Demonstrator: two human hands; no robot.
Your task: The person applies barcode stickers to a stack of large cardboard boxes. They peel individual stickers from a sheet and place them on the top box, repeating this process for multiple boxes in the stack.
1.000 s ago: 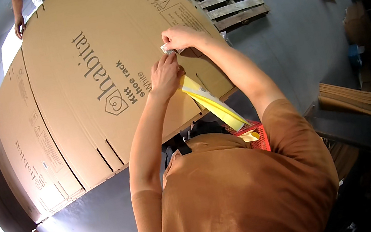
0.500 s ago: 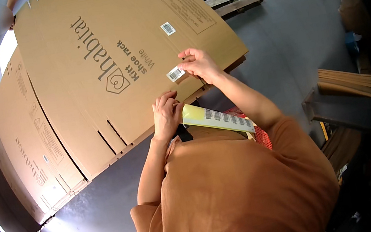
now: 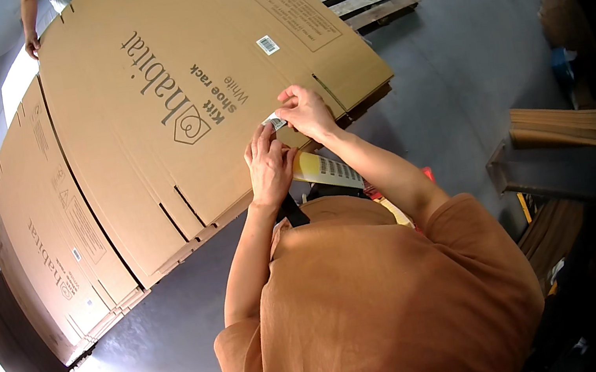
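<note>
While both hands pinch it, small label (image 3: 275, 121), long axis seemingly left-right, left hand (image 3: 268, 166), right hand (image 3: 307, 111), flat carton (image 3: 159, 75).

View: one head-worn fisheye camera, the left of a pair.
Facing: steeply down over the wearer's shoulders onto flattened cardboard cartons (image 3: 200, 84) on the floor (image 3: 449, 48).
Nearness: close to the hands; edges bend toward the rim.
</note>
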